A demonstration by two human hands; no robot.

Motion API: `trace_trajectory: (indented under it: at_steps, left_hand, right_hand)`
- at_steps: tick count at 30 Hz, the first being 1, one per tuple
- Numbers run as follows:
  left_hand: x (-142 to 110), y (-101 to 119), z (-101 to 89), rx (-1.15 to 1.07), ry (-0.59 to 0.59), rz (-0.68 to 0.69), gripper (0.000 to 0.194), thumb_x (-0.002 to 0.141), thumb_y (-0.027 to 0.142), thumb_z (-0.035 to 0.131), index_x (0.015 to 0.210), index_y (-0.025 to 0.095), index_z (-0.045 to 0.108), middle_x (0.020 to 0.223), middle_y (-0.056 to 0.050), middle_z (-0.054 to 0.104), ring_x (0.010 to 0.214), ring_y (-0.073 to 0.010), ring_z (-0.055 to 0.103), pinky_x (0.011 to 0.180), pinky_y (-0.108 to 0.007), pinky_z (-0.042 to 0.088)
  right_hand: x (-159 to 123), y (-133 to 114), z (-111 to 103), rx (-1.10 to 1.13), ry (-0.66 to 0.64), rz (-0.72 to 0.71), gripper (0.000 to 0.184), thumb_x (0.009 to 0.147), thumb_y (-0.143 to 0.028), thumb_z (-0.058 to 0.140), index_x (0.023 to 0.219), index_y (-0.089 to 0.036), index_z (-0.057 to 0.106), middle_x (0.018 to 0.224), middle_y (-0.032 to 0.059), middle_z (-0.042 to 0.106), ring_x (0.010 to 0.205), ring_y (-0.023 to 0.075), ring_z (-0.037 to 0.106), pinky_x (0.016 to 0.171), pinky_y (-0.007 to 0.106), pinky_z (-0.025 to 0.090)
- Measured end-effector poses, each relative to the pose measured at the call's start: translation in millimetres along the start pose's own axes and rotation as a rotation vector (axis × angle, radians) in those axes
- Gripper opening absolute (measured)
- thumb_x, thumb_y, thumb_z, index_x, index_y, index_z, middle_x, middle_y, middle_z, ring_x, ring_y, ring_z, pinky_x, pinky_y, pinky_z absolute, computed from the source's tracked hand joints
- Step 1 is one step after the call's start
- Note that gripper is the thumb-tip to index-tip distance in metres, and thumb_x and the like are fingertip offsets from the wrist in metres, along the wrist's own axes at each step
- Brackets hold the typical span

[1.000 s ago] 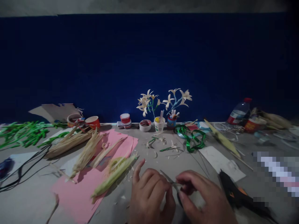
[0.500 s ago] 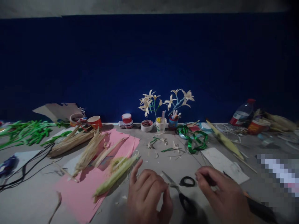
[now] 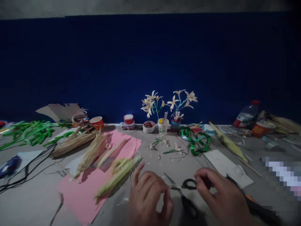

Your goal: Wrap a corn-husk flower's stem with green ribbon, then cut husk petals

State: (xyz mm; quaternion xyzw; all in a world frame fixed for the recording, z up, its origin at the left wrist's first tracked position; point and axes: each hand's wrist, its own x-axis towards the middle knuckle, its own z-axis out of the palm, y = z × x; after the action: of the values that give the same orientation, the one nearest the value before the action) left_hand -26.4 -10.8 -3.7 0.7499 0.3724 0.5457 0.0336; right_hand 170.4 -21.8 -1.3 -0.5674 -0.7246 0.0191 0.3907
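My left hand (image 3: 148, 197) is low in the middle, fingers curled into a pinch with the index finger raised; what it pinches is too small to make out. Black-handled scissors (image 3: 185, 194) lie on the table between my hands, blades pointing up and left. My right hand (image 3: 221, 196) is curled, its fingertips at the scissors' upper handle ring; whether it holds anything is hidden. A green-yellow corn husk bundle (image 3: 116, 179) lies just left of my left hand on pink paper (image 3: 80, 194).
Dry husk bundles (image 3: 87, 150), green strips (image 3: 25, 131), paper cups and paint pots (image 3: 128, 121), handmade white flowers (image 3: 164, 102), green ribbon (image 3: 195, 139), a white sheet (image 3: 225, 166), a water bottle (image 3: 245, 113) and a black cable (image 3: 25, 169) crowd the table before a blue wall.
My hands parted from a joined pinch over the scissors. The right hand swung right, then came back a little to the scissors' handle ring. The left hand barely moved.
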Motion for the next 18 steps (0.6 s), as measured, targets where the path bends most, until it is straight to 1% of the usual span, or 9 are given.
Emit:
trace_trajectory:
  at_steps: [2, 4, 6, 7, 9, 11, 13, 16, 18]
  left_hand:
    - [1, -1, -3.9, -0.113, -0.099, -0.076, 0.019, 0.080, 0.003, 0.053, 0.074, 0.022, 0.052, 0.067, 0.003, 0.060, 0.068, -0.0160, 0.057, 0.100, -0.048, 0.034]
    - [3, -2, -6.5, -0.263, -0.237, -0.200, 0.017, 0.085, 0.009, 0.049, 0.074, 0.021, 0.053, 0.069, 0.002, 0.058, 0.069, -0.0159, 0.059, 0.099, -0.043, 0.037]
    - [6, -1, -7.3, -0.422, -0.367, -0.384, 0.020, 0.087, 0.016, 0.048, 0.069, 0.021, 0.054, 0.070, 0.000, 0.059, 0.072, -0.0171, 0.061, 0.091, -0.036, 0.042]
    - [8, -1, -7.0, -0.501, -0.422, -0.484, 0.021, 0.086, 0.019, 0.048, 0.066, 0.021, 0.055, 0.069, 0.000, 0.060, 0.073, -0.0180, 0.061, 0.085, -0.034, 0.043]
    - [10, -1, -4.9, -0.674, -0.513, -0.688, 0.020, 0.081, 0.021, 0.051, 0.062, 0.020, 0.055, 0.064, -0.001, 0.060, 0.071, -0.0190, 0.059, 0.072, -0.030, 0.043]
    - [11, -2, -1.0, -0.872, -0.572, -0.872, 0.013, 0.072, 0.021, 0.056, 0.059, 0.018, 0.056, 0.056, 0.001, 0.056, 0.063, -0.0173, 0.056, 0.064, -0.028, 0.041]
    - [9, -4, 4.1, -1.057, -0.600, -1.025, 0.007, 0.064, 0.019, 0.058, 0.058, 0.016, 0.059, 0.049, 0.002, 0.055, 0.053, -0.0144, 0.052, 0.058, -0.025, 0.039]
    - [3, -8, 12.1, -1.237, -0.592, -1.162, 0.006, 0.060, 0.017, 0.058, 0.055, 0.013, 0.062, 0.046, 0.000, 0.057, 0.046, -0.0120, 0.050, 0.052, -0.023, 0.036]
    - [-1, -9, 16.9, -1.311, -0.585, -1.196, 0.006, 0.058, 0.016, 0.058, 0.054, 0.013, 0.063, 0.045, 0.000, 0.058, 0.044, -0.0114, 0.050, 0.051, -0.023, 0.037]
  right_hand:
    - [-1, 0, -5, 0.124, -0.037, 0.028, 0.014, 0.084, -0.018, 0.055, 0.093, -0.024, 0.063, 0.082, 0.0007, 0.072, 0.065, 0.0159, 0.069, 0.061, 0.024, 0.055]
    - [1, -9, -10, 0.332, -0.165, 0.003, 0.034, 0.080, -0.011, 0.055, 0.109, -0.026, 0.062, 0.103, 0.0034, 0.071, 0.077, 0.0155, 0.070, 0.071, 0.024, 0.057]
    - [5, -17, -15, 0.526, -0.310, -0.051, 0.044, 0.079, -0.005, 0.056, 0.115, -0.030, 0.061, 0.110, 0.0029, 0.067, 0.087, 0.0157, 0.069, 0.079, 0.025, 0.055]
    - [7, -20, -16, 0.592, -0.370, -0.072, 0.041, 0.080, -0.005, 0.057, 0.111, -0.030, 0.063, 0.108, 0.0023, 0.067, 0.090, 0.0163, 0.067, 0.081, 0.026, 0.054]
    - [11, -20, -17, 0.652, -0.436, -0.061, 0.025, 0.083, -0.007, 0.060, 0.096, -0.027, 0.066, 0.096, 0.0015, 0.067, 0.090, 0.0175, 0.065, 0.081, 0.027, 0.052]
    - [13, -15, -15, 0.676, -0.468, 0.002, 0.012, 0.084, -0.012, 0.064, 0.085, -0.024, 0.065, 0.087, 0.0011, 0.067, 0.086, 0.0181, 0.065, 0.078, 0.028, 0.050]
    - [11, -10, -10, 0.693, -0.493, 0.067, 0.006, 0.082, -0.017, 0.068, 0.080, -0.022, 0.066, 0.083, 0.0006, 0.067, 0.082, 0.0182, 0.065, 0.076, 0.028, 0.049]
    - [7, -6, -2, 0.745, -0.506, 0.178, 0.012, 0.082, -0.024, 0.068, 0.072, -0.020, 0.065, 0.076, 0.0003, 0.065, 0.077, 0.0182, 0.063, 0.071, 0.028, 0.047]
    - [4, -7, 2, 0.815, -0.519, 0.288, 0.012, 0.080, -0.027, 0.069, 0.073, -0.020, 0.063, 0.074, -0.0007, 0.063, 0.073, 0.0170, 0.060, 0.067, 0.026, 0.046]
